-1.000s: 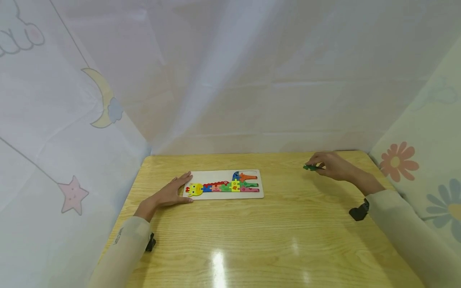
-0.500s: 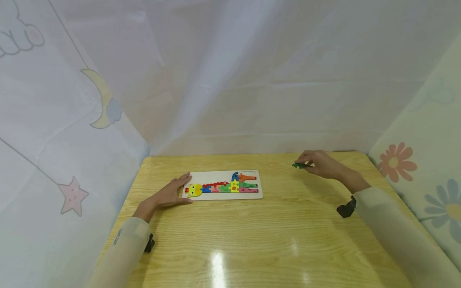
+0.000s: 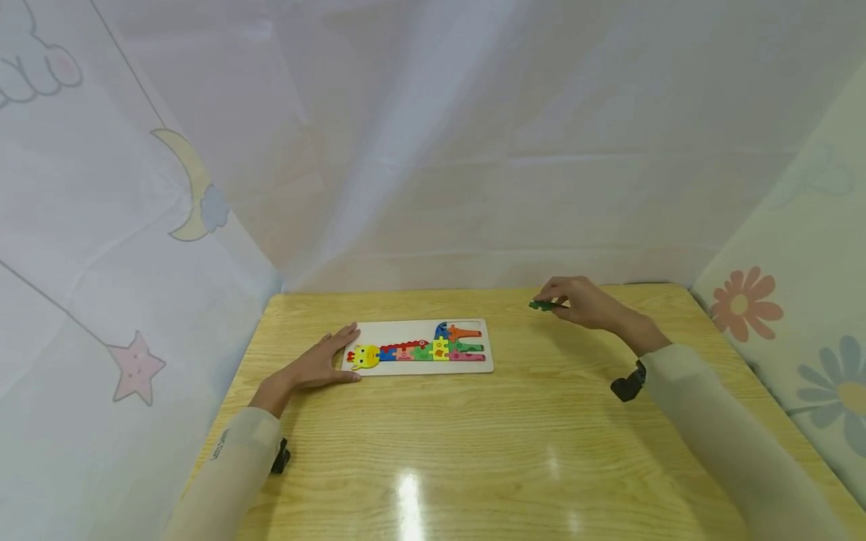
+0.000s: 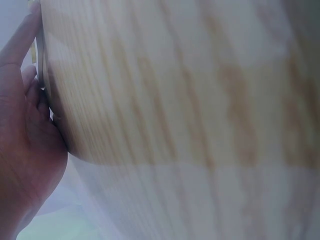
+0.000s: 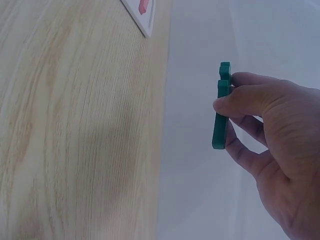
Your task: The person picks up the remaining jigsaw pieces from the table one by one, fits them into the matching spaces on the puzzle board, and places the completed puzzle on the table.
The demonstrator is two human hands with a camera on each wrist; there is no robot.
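Note:
A white puzzle board (image 3: 399,330) lies on the table, with a giraffe of coloured pieces in it. The yellow giraffe head (image 3: 365,357) is at the left end, and orange, green and pink legs point right. A pale leg-shaped outline shows beside the blue piece (image 3: 442,330). My left hand (image 3: 318,364) rests at the board's left end, fingers extended to the far corner and thumb along the near one. Right of the board and above the table, my right hand (image 3: 585,303) pinches a green puzzle piece (image 5: 221,110) between thumb and fingers.
The wooden table (image 3: 419,428) reaches back to a pale fabric wall (image 3: 514,195). Side walls carry printed flowers (image 3: 746,303), a moon and a star. Black wrist cameras (image 3: 629,382) hang under both sleeves.
My right hand has moved left toward the board, carrying the green puzzle piece. My left hand and the board have stayed in place.

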